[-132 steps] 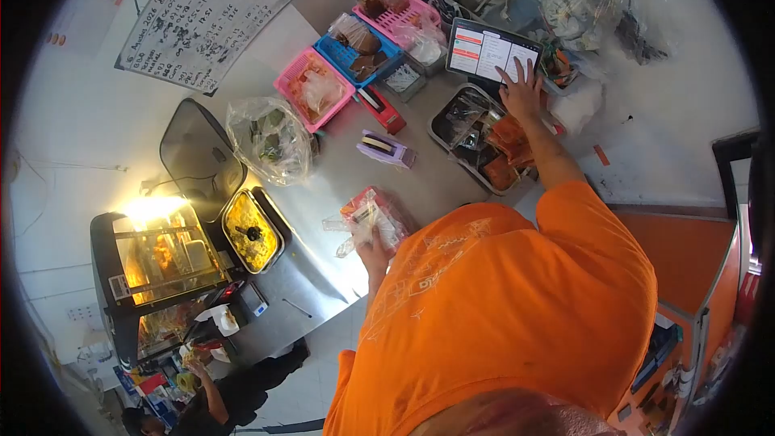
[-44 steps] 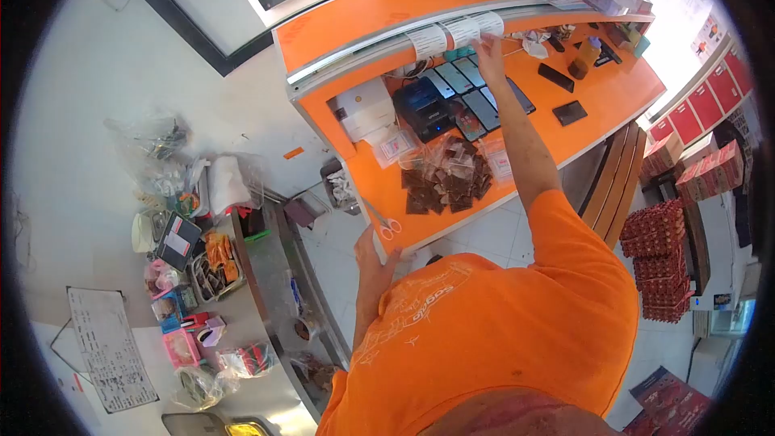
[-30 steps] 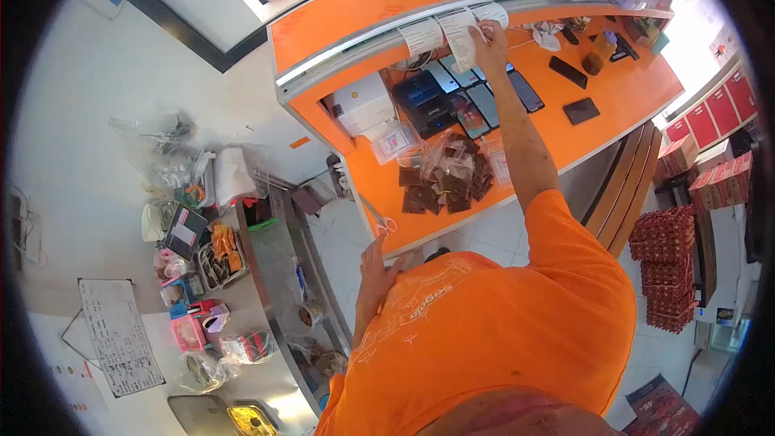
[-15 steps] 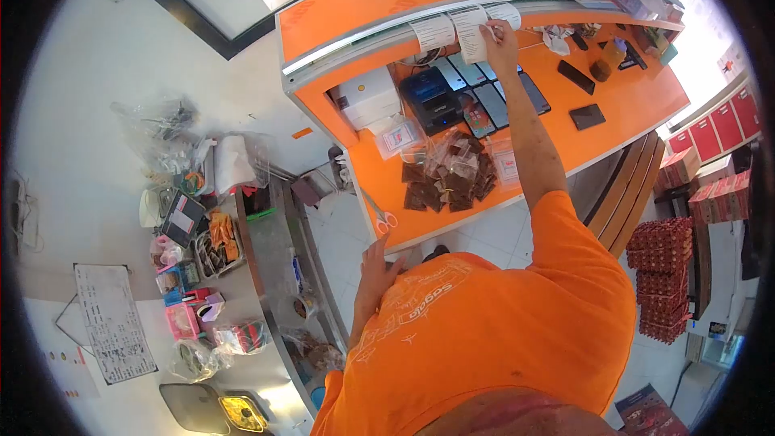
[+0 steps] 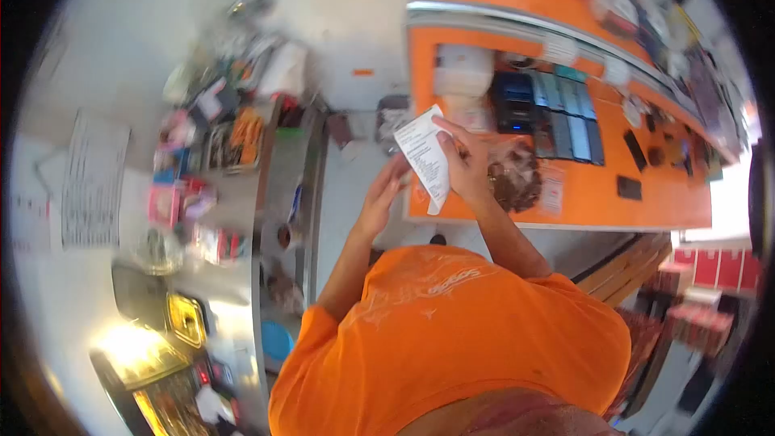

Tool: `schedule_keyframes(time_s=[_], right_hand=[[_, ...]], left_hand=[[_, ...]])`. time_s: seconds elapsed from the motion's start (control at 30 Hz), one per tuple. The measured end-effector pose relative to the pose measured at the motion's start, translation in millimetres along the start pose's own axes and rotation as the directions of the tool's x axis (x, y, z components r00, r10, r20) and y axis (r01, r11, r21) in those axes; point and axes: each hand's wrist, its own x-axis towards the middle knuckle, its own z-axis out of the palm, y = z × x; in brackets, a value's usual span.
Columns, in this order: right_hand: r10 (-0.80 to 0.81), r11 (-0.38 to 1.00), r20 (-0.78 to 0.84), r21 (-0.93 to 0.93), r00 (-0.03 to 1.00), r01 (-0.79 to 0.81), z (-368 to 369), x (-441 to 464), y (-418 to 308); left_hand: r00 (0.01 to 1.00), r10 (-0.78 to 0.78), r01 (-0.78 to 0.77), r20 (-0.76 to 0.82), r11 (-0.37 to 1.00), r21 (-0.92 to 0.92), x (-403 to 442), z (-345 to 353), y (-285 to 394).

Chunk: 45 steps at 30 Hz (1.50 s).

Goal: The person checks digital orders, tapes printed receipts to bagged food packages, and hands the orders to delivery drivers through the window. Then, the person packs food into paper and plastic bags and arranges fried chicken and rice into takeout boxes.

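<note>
A printed paper receipt (image 5: 424, 157) is pinched in my right hand (image 5: 466, 163), thumb across its printed face, tilted in front of my chest. My left hand (image 5: 383, 196) is raised just left of the receipt, fingers stretched out; the tips come close to its left edge, and I cannot tell whether they touch. Beyond my right hand, a pile of small brown packets (image 5: 515, 178) lies on the orange counter (image 5: 597, 203). Behind it stand a black receipt printer (image 5: 514, 103) and several phones (image 5: 580, 139) laid side by side.
Two more receipts, one a white slip (image 5: 559, 48), hang from the counter's upper rail. On my left is a metal worktable (image 5: 230, 274) with baskets and bags, plus a lit warmer (image 5: 141, 355) at lower left. A wooden bench (image 5: 626, 274) stands at right.
My right hand has pulled the receipt off the rail and brought it down in front of me. My left hand has risen towards it. The view has turned left.
</note>
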Motion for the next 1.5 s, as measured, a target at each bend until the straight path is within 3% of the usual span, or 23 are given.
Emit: schedule_keyframes(time_s=[0.03, 0.1, 0.17, 0.27, 0.47, 0.57, 0.6, 0.7, 0.73, 0.8, 0.83, 0.9, 0.93, 1.03, 1.1, 1.17, 1.23, 1.3, 1.4, 1.43, 1.5], right_hand=[[0.093, 0.995, 0.112, 0.021, 0.989, -0.096, 19.4, -11.5, -16.7], [0.114, 0.989, 0.252, 0.061, 0.961, -0.133, 61.8, -26.1, -24.7], [-0.017, 0.990, 0.283, 0.141, 0.959, -0.024, 102.4, -34.2, -18.7], [-0.223, 0.974, 0.292, 0.110, 0.930, 0.199, 159.7, -36.5, -20.4], [-0.153, 0.977, 0.462, 0.201, 0.873, 0.065, 313.3, -66.4, -41.5], [-0.052, 0.991, 0.786, 0.116, 0.616, -0.063, 382.6, -83.6, -32.5], [-0.133, 0.987, 0.808, 0.163, 0.574, -0.002, 405.6, -91.3, -28.8], [0.206, 0.963, 0.948, -0.152, 0.244, -0.224, 452.3, -98.7, -35.6], [0.107, 0.972, 0.965, -0.051, 0.240, -0.227, 469.5, -108.2, -20.3], [0.153, 0.984, 0.988, -0.152, 0.001, -0.091, 498.1, -105.4, -0.6], [0.177, 0.984, 0.978, -0.180, -0.111, -0.010, 514.6, -98.8, 6.3], [0.130, 0.983, 0.982, -0.111, -0.136, 0.145, 543.0, -90.7, 40.5], [0.102, 0.973, 0.984, -0.069, -0.143, 0.218, 560.5, -87.3, 59.6], [0.167, 0.942, 0.970, -0.103, -0.177, 0.321, 614.7, -67.9, 107.2], [-0.005, 0.924, 0.982, 0.077, -0.189, 0.375, 664.6, -47.6, 130.8], [-0.134, 0.949, 0.990, 0.140, -0.039, 0.282, 721.3, -34.4, 160.3], [-0.158, 0.957, 0.980, 0.121, 0.122, 0.264, 779.2, -21.1, 170.4], [-0.233, 0.954, 0.947, 0.178, 0.222, 0.239, 841.2, -12.2, 194.7], [-0.173, 0.916, 0.971, 0.099, 0.162, 0.388, 910.4, -0.4, 214.3], [0.056, 0.965, 0.997, -0.068, 0.056, 0.252, 921.8, 3.7, 208.1], [0.451, 0.891, 0.861, -0.450, -0.237, 0.062, 943.1, 11.8, 200.7]], left_hand=[[0.993, 0.113, -0.116, -0.037, 0.988, -0.100, 4.9, -1.2, 15.4], [0.983, 0.097, -0.109, -0.155, 0.992, -0.070, 0.3, -22.3, 42.8], [0.957, 0.121, -0.156, -0.264, 0.981, -0.116, -14.6, -36.5, 71.7], [0.904, 0.178, -0.267, -0.388, 0.945, -0.189, -38.6, -69.3, 96.8], [0.806, 0.233, -0.349, -0.544, 0.929, -0.121, -116.2, -185.6, 150.3], [0.620, 0.244, -0.446, -0.746, 0.892, -0.078, -168.0, -258.5, 180.3], [0.537, 0.270, -0.487, -0.800, 0.873, -0.033, -185.7, -274.5, 199.6], [0.387, 0.254, -0.524, -0.886, 0.852, 0.015, -241.1, -330.5, 213.1], [0.375, 0.265, -0.476, -0.888, 0.877, 0.061, -255.6, -339.6, 212.7], [0.358, 0.278, -0.372, -0.891, 0.918, 0.137, -281.1, -352.6, 208.8], [0.358, 0.280, -0.219, -0.891, 0.953, 0.211, -292.5, -358.7, 204.7], [0.373, 0.271, 0.108, -0.887, 0.937, 0.332, -311.8, -367.1, 190.1], [0.420, 0.314, 0.241, -0.852, 0.866, 0.438, -317.4, -374.1, 183.9], [0.320, 0.259, 0.209, -0.911, 0.919, 0.335, -306.3, -381.6, 173.4], [0.222, 0.214, 0.152, -0.951, 0.956, 0.251, -294.9, -391.8, 172.0], [0.125, 0.197, 0.126, -0.972, 0.969, 0.213, -280.2, -403.0, 181.5], [0.080, 0.236, 0.150, -0.968, 0.958, 0.246, -270.6, -422.7, 178.6], [0.036, 0.242, 0.188, -0.970, 0.951, 0.244, -259.9, -437.8, 181.2], [-0.050, 0.204, 0.214, -0.978, 0.958, 0.189, -241.6, -447.4, 189.0], [-0.082, 0.196, 0.192, -0.977, 0.965, 0.178, -235.8, -449.6, 190.4], [-0.137, 0.172, 0.144, -0.976, 0.978, 0.152, -226.7, -452.6, 189.0]])
